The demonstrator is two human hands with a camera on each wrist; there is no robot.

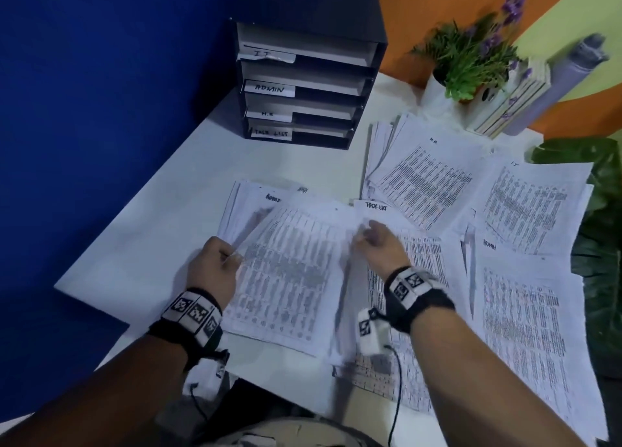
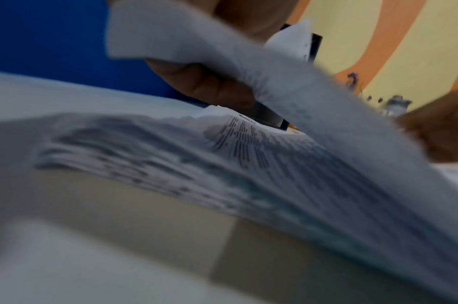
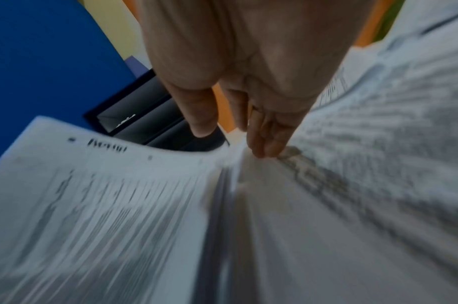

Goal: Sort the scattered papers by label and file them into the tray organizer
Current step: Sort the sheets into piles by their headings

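Note:
The black tray organizer (image 1: 336,86) stands at the table's back, its slots labelled IT, ADMIN, H.R and TASK LIST. My left hand (image 1: 232,256) grips the left edge of a printed sheet (image 1: 289,271) and holds it lifted above the ADMIN pile (image 1: 249,207). In the left wrist view its fingers (image 2: 204,82) curl round the sheet (image 2: 287,86). My right hand (image 1: 367,237) is at the sheet's right edge. Its straight fingertips (image 3: 264,150) touch the TASK LIST paper (image 1: 380,207), thumb apart. The sheet (image 3: 105,195) carries a blurred handwritten label.
An H.R pile (image 1: 427,177), an IT paper (image 1: 528,207) and another ADMIN paper (image 1: 518,312) cover the table's right half. A potted plant (image 1: 471,59), books (image 1: 508,103) and a grey roll (image 1: 565,76) stand behind. A large green leaf (image 1: 599,244) lies at the right.

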